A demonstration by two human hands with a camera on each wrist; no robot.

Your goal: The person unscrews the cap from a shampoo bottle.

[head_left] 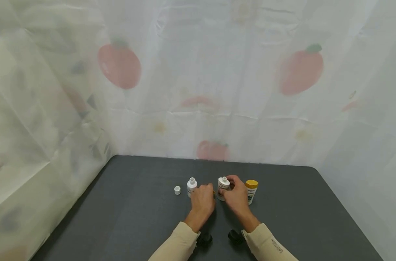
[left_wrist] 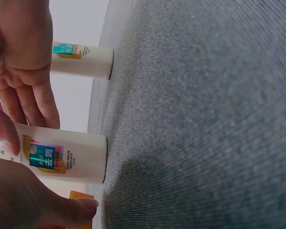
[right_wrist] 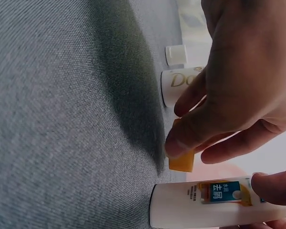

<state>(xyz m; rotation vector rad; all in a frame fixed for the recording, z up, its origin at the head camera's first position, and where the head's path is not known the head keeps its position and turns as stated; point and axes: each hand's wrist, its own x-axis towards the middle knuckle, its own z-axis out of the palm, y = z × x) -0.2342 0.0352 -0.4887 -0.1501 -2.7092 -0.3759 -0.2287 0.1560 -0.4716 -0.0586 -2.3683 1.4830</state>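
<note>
My left hand (head_left: 202,199) pinches a yellow-orange bottle cap (right_wrist: 181,161) between thumb and fingers, low by the table surface. It is just left of a white shampoo bottle (left_wrist: 86,155) whose open neck (head_left: 224,178) shows on top. My right hand (head_left: 237,194) grips that bottle around its upper part; the bottle stands upright. Right of it stands another white bottle (head_left: 251,195) with a yellow cap (head_left: 251,183) on. Beyond my left hand is a white bottle (head_left: 192,184) with a bare neck, partly hidden by the hand. A small white cap (head_left: 177,190) lies at its left.
The dark grey table (head_left: 136,217) has its far edge against a pale curtain (head_left: 198,72) printed with red fruit. Dark wrist devices (head_left: 236,237) sit under both cuffs. Another curtain panel (head_left: 38,127) borders the table's left side.
</note>
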